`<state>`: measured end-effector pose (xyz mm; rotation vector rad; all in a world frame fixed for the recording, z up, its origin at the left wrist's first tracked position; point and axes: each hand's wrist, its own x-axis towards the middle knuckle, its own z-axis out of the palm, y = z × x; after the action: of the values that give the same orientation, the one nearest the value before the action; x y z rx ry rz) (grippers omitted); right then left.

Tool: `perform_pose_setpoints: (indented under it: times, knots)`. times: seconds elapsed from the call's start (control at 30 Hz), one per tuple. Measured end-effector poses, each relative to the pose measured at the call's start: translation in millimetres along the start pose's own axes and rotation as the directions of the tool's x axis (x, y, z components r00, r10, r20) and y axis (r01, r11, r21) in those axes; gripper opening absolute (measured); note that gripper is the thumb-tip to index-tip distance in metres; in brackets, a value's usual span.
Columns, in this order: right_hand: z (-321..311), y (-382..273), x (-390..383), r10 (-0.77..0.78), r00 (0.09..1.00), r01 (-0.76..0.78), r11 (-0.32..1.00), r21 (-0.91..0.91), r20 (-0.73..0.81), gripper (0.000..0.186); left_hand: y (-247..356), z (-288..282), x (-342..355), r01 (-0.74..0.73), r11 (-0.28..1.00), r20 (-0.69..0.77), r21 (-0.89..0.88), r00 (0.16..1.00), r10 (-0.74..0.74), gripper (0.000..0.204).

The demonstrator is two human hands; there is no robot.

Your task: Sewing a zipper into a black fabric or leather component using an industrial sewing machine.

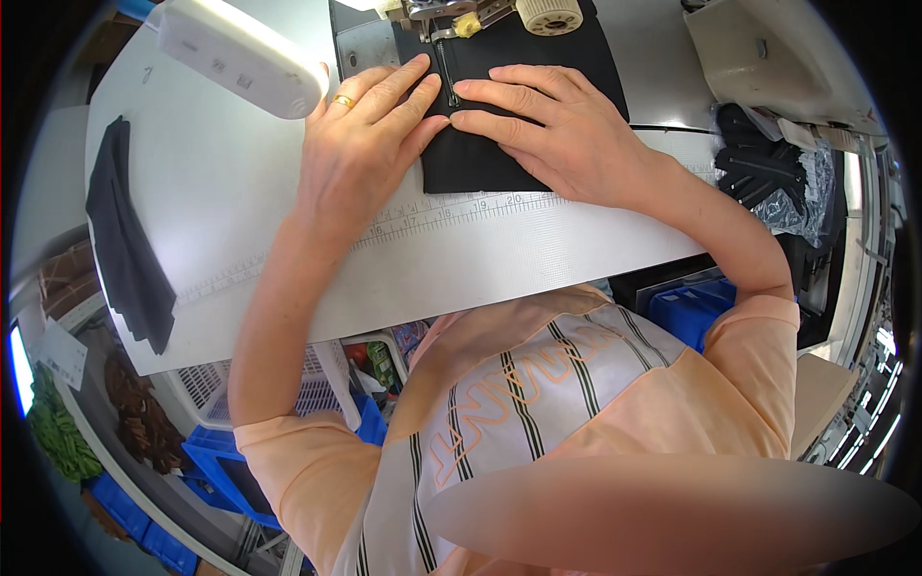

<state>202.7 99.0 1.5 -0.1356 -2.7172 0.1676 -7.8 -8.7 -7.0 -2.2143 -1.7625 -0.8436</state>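
A black piece of fabric (pixel 480 167) lies under the presser foot (pixel 443 35) of a sewing machine (pixel 432 10). A dark zipper (pixel 448 77) runs along it, straight below the foot. My left hand (pixel 370 115), with a gold ring on one finger, rests with fingers stretched out at the fabric's left edge, its fingertips beside the zipper. From the other side my right hand (pixel 552 120) lies flat on the fabric, fingers extended, index and middle fingertips next to the zipper. Both thumbs nearly meet at the zipper's lower end. The needle point is too small to make out.
A white lamp-like device (pixel 240 58) reaches over the table (pixel 230 211) at upper left. Folded black fabric pieces (pixel 125 240) lie at the left edge. Black zippers (pixel 764 163) in plastic sit at the right. A white basket (pixel 317 379) stands below the table's front edge.
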Motion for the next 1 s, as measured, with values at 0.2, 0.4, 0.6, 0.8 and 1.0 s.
perform_pose_setpoints:
  times: [0.2,0.4,0.6,0.8,1.0]
  knots:
    - [1.7,14.5,7.3,-0.031,1.0,0.031,0.999,0.01,0.007,0.038,1.4,-8.4,-0.5,-0.024,0.998,0.02,-0.057,0.999,0.025,0.032]
    - [6.4,28.2,13.1,-0.035,0.999,0.036,0.999,0.015,-0.03,0.036,-2.6,-5.8,8.1,-0.013,0.995,-0.007,-0.097,1.0,0.013,0.032]
    - [-29.4,23.2,10.9,0.607,0.662,-0.585,0.051,0.81,0.44,0.017,-7.7,-1.9,10.0,0.05,0.996,0.012,-0.073,0.999,-0.05,0.031]
    - [-12.6,86.3,29.3,-0.194,0.901,-0.42,-0.62,0.663,0.389,0.021,-7.2,1.0,13.3,0.019,0.999,0.001,-0.043,1.0,-0.019,0.03]
    - [7.6,15.1,36.7,0.196,0.959,-0.166,0.974,0.154,-0.204,0.015,-6.0,1.0,9.1,-0.004,1.0,-0.047,-0.026,0.999,0.003,0.028]
